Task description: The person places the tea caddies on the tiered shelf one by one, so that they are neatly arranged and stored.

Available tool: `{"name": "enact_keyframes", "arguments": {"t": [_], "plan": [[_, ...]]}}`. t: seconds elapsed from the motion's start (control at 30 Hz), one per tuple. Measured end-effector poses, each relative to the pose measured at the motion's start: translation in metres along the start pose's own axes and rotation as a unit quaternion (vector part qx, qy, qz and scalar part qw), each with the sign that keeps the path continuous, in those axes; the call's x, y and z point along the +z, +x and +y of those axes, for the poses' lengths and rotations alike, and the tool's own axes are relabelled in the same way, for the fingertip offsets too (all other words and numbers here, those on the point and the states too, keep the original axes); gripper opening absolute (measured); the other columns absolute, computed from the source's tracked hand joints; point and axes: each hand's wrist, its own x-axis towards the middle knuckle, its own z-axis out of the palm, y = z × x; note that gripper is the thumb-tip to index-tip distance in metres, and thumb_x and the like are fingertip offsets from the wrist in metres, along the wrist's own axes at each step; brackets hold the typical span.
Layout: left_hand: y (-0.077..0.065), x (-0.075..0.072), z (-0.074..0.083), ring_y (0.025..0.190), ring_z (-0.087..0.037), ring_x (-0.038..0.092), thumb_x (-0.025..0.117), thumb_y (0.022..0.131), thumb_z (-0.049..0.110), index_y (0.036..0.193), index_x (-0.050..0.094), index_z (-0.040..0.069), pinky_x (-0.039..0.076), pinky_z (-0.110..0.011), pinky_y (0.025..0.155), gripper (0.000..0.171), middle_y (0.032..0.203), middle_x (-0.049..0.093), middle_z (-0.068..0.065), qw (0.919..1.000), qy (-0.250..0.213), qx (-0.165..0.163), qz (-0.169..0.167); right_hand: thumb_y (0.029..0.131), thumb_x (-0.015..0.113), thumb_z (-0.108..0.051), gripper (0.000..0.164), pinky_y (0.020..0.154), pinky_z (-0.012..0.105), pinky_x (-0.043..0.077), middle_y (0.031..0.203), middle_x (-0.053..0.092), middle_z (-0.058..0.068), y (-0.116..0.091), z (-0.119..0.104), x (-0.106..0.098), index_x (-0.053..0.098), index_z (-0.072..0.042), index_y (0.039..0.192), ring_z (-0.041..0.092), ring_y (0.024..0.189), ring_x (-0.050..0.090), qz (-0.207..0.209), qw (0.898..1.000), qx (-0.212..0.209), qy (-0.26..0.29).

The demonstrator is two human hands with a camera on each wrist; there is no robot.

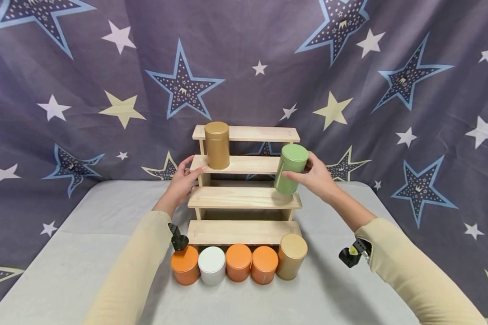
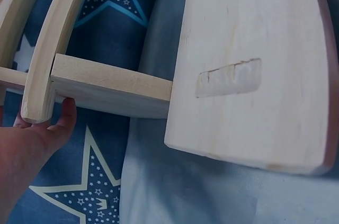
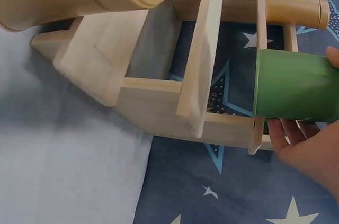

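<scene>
In the head view a four-step wooden display rack [image 1: 240, 197] stands in the middle. My left hand [image 1: 182, 180] grips the left end of the second board from the top, thumb over its upper face; the left wrist view shows the fingers [image 2: 68, 115] curled at the board's end. On that board, close to this hand, stands a tall gold tin [image 1: 217, 146]. With my right hand [image 1: 318, 177] I hold a green tin [image 1: 286, 169], tilted slightly, near the rack's right end. Its base is right at the second board [image 3: 261, 28] in the right wrist view.
Along the rack's front on the pale cloth [image 1: 227, 304] stands a row of tins: a left orange tin [image 1: 185, 266], a white tin [image 1: 212, 266], two more orange tins and a pale gold tin [image 1: 291, 257]. A star-patterned curtain [image 1: 244, 27] hangs behind.
</scene>
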Motion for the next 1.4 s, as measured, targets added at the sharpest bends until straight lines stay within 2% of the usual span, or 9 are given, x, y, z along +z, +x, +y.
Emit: {"name": "enact_keyframes", "arguments": {"t": [0.43,0.97,1.13,1.37,1.4], "plan": [[0.0,0.003,-0.003,0.131,-0.028,0.037,0.06,0.09,0.026,0.15,0.016,0.026,0.026,-0.042,0.113,0.074,0.142,0.039,-0.019,0.9995,0.002,0.028,0.017,0.08,0.074,-0.024,0.075,0.098,0.046,0.043,0.131,0.048,0.014,0.011,-0.016,0.006,0.032,-0.009,0.14,0.03,0.12,0.05,-0.001,1.0,-0.01,0.02],[-0.002,0.005,-0.003,0.128,-0.025,0.04,0.059,0.091,0.023,0.149,0.017,0.026,0.027,-0.04,0.112,0.072,0.14,0.041,-0.017,0.9995,-0.012,0.022,0.021,0.078,0.075,-0.024,0.067,0.097,0.043,0.044,0.126,0.054,0.012,0.023,-0.036,0.019,0.042,-0.015,0.136,0.025,0.115,0.053,0.004,0.999,-0.041,0.026],[-0.001,0.005,-0.003,0.126,-0.024,0.04,0.059,0.091,0.023,0.149,0.016,0.026,0.027,-0.039,0.112,0.072,0.138,0.041,-0.016,0.9995,-0.014,0.021,0.018,0.078,0.076,-0.024,0.069,0.096,0.043,0.045,0.126,0.053,0.01,0.029,-0.043,0.024,0.04,-0.015,0.136,0.024,0.114,0.054,0.004,0.999,-0.046,0.019],[-0.004,0.005,-0.001,0.119,-0.02,0.043,0.06,0.09,0.021,0.149,0.018,0.024,0.028,-0.038,0.111,0.072,0.121,0.047,-0.005,0.9992,-0.019,0.026,0.023,0.078,0.075,-0.027,0.071,0.096,0.043,0.045,0.127,0.051,0.01,0.036,-0.049,0.034,0.038,-0.013,0.136,0.025,0.114,0.053,0.0,0.999,-0.027,0.025],[-0.001,0.005,-0.004,0.12,-0.02,0.043,0.06,0.09,0.022,0.149,0.019,0.025,0.028,-0.038,0.111,0.072,0.121,0.047,-0.005,0.9991,-0.022,0.027,0.024,0.078,0.075,-0.027,0.071,0.096,0.042,0.045,0.127,0.051,0.01,0.037,-0.05,0.035,0.037,-0.013,0.136,0.025,0.115,0.053,-0.001,0.999,-0.027,0.028]]}}
